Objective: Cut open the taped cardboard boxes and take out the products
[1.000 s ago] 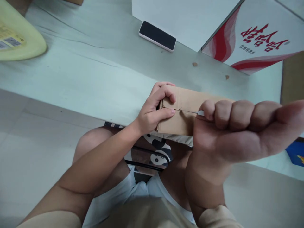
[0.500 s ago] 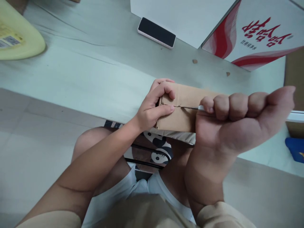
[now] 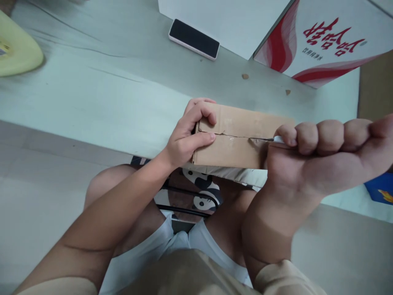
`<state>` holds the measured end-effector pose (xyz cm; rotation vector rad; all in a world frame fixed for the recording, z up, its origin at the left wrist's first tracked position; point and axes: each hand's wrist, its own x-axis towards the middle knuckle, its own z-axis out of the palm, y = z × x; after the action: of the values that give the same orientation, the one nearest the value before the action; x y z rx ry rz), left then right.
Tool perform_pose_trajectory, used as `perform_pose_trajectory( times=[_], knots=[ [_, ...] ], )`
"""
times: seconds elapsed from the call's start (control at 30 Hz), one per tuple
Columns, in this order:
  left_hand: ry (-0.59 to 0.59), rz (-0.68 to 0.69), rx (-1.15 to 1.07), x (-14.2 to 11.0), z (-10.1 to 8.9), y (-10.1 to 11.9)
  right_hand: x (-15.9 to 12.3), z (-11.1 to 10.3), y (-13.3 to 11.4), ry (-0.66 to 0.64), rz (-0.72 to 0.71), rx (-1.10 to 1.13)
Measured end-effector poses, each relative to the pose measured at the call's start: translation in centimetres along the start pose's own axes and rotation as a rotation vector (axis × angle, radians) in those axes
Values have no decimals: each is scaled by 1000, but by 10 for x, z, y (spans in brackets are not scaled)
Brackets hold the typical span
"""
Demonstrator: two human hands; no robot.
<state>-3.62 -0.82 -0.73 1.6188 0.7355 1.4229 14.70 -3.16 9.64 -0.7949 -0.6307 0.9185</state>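
A small brown cardboard box (image 3: 227,151) rests at the table's front edge, with a slit running along the seam of its taped top. My left hand (image 3: 188,133) grips the box's left end, thumb on top and fingers over the far side. Closed in a fist above the right part is my right hand (image 3: 325,151), wrapped around a box cutter (image 3: 278,139). Only the cutter's whitish front end and thin dark blade show, at the seam; the fist hides the rest. Behind the blade, a bit of the slit gapes slightly.
Beyond the box lie a black-topped, white-sided device (image 3: 194,39) and two cardboard scraps (image 3: 245,76). A white and red carton (image 3: 325,41) stands at the back right. A pale yellow object (image 3: 21,49) is at left, a blue packet (image 3: 380,188) at right.
My right hand has slid right along the seam with the box cutter, uncovering more of the slit. My left hand still grips the box end. The whole view has shifted slightly.
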Motion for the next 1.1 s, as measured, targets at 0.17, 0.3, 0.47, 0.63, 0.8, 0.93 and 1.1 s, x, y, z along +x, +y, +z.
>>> perform_pose_trajectory(
  times=[0.17, 0.3, 0.47, 0.63, 0.8, 0.93, 1.1],
  knots=[
    [-27, -3, -22, 1, -3, -3, 6, -9, -4, 13, 44, 10],
    [-53, -1, -37, 2, -5, -6, 12, -8, -7, 24, 70, 31],
    [-35, -10, -36, 2, -5, -7, 20, -9, -12, -17, 87, 64],
    [-27, -43, -14, 0, -3, -2, 27, -29, -8, -86, 88, 211],
    [-17, -28, -69, 1, -4, -10, 23, -30, -3, -126, 66, 287],
    [-16, 9, -92, 2, -4, -14, 16, -20, -4, -98, 89, 221],
    [-20, -38, -35, 1, -4, -9, 19, -20, -2, -104, 64, 228]
  ],
)
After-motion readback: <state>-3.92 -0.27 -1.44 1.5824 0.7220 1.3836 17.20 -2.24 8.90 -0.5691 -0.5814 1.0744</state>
